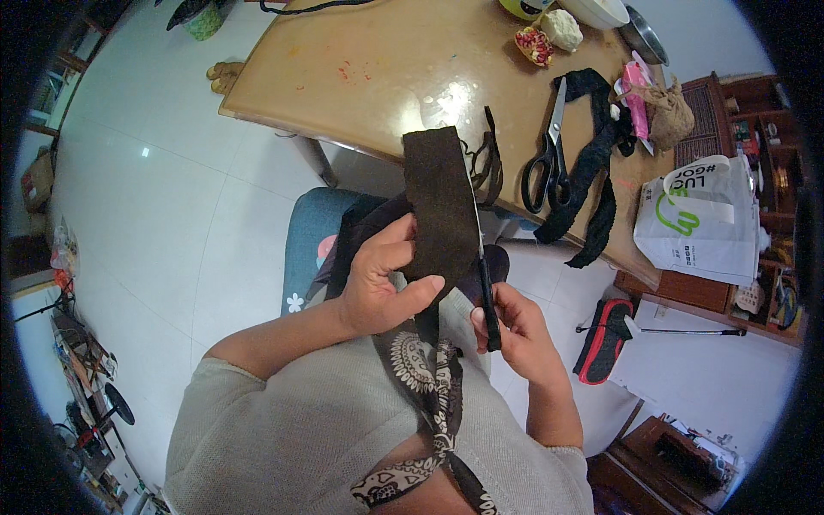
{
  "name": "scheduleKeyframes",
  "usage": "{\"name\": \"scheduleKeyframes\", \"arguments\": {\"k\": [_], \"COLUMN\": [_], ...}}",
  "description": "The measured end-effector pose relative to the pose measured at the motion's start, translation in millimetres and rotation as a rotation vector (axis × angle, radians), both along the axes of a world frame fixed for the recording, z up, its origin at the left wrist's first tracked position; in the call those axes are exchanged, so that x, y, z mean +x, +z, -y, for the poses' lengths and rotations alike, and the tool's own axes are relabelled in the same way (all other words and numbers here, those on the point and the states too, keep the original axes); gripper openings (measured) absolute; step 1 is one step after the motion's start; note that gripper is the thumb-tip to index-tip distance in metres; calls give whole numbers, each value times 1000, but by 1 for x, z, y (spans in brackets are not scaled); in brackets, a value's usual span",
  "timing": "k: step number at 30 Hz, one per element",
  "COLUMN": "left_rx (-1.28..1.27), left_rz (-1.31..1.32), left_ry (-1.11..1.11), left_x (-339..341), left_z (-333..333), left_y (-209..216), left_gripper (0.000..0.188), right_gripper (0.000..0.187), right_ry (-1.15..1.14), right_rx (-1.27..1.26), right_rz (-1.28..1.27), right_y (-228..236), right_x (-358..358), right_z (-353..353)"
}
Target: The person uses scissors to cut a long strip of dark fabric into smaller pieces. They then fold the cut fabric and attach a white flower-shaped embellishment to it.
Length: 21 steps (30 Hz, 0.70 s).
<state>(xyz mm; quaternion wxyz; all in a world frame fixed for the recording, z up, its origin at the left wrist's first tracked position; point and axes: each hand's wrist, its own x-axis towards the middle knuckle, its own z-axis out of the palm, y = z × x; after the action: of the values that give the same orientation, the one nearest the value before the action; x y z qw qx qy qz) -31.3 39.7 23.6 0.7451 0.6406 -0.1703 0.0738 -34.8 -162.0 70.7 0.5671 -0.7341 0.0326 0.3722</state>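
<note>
Your tan-topped table [378, 69] bears an opened pomegranate [533, 47] and a white bowl [598, 10] toward its far side, a pink packet [636, 99] by its right edge. You have a white carrier bag [699, 227] at the table's right corner and a potted plant [199, 19] to the table's left.

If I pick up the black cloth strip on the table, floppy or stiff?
The strip is probably floppy: it bends and doubles back. Likely light, being narrow cloth. It might nudge the scissors lying close beside it.
</note>
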Motion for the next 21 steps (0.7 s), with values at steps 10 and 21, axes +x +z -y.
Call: {"name": "scheduleKeyframes", "arguments": {"k": [10, 21], "left_rx": [-4, 3], "left_rz": [15, 0], "left_ry": [30, 39], "left_x": [0, -2], "left_z": [0, -2], "left_y": [0, 1], "left_gripper": [18, 18], "right_gripper": [19, 19], "right_ry": [3, 20], "right_rx": [136, 171], "right_rz": [-86, -95], "right_y": [4, 7], "right_x": [7, 16], "right_z": [5, 12]}}
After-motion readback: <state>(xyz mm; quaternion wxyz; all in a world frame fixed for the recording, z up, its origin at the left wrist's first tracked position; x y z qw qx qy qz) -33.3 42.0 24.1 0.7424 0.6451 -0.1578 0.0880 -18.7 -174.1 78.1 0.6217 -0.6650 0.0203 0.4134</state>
